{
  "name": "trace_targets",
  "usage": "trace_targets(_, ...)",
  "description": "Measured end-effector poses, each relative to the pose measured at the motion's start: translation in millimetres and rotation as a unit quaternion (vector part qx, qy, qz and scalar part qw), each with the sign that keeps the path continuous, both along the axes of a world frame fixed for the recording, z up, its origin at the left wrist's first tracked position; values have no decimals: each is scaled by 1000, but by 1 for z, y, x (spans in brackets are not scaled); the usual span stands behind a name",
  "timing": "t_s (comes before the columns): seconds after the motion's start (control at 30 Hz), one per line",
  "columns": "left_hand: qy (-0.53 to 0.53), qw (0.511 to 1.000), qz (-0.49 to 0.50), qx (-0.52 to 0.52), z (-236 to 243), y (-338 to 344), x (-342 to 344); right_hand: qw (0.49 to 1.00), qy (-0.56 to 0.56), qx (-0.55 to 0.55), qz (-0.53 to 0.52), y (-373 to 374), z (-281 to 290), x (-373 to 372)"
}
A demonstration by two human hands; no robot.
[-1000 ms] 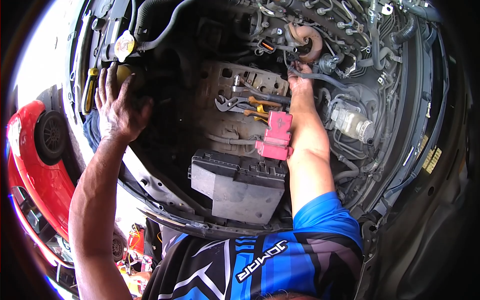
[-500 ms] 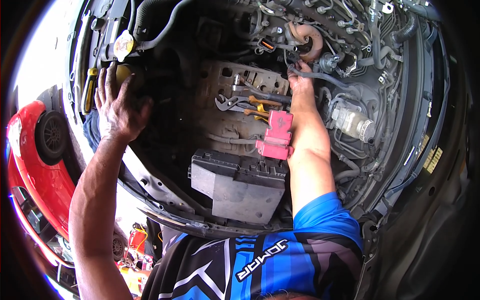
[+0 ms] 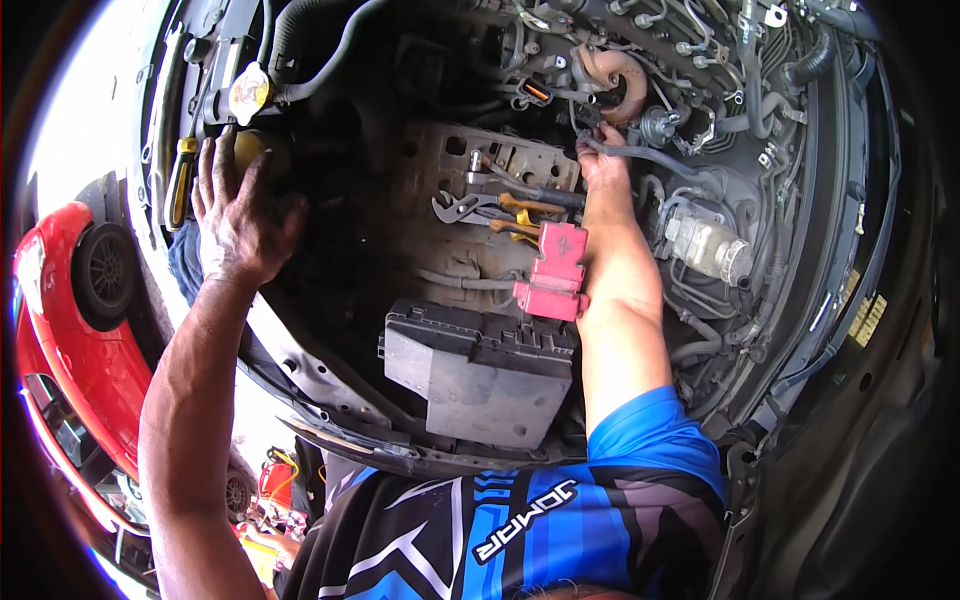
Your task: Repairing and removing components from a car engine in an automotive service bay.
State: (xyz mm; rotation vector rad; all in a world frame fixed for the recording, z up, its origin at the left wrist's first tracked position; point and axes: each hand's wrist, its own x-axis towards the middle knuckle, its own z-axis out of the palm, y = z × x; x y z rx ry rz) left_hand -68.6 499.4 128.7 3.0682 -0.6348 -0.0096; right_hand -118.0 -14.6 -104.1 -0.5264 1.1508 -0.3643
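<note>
My left hand lies with its fingers spread on the front edge of the engine bay, over a round yellowish part. Beside it are a screwdriver with a yellow and black handle and a radiator cap. My right hand reaches deep between engine parts, its fingers curled and partly hidden. A grey hose runs across it, close to a rusty curved pipe. What those fingers hold does not show. Slip-joint pliers, orange-handled pliers and a ratchet with socket lie on the metal tray.
A red plastic terminal cover sits beside my right forearm. Nearer me is a black fuse box. A fluid reservoir stands to the right. Outside the bay on the left is a red car; a blue cloth lies near my left wrist.
The whole picture has shifted very slightly. Both hands stay at the same places, and no tool has moved.
</note>
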Motion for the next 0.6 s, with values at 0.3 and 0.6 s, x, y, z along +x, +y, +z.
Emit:
trace_targets(0.3, 4, 1000, 0, 1, 0, 2, -1, 1000, -4, 9, -13, 11, 8, 0)
trace_targets(0.6, -3, 1000, -10, -8, 0, 0, 0, 1000, -7, -9, -7, 5, 4, 2)
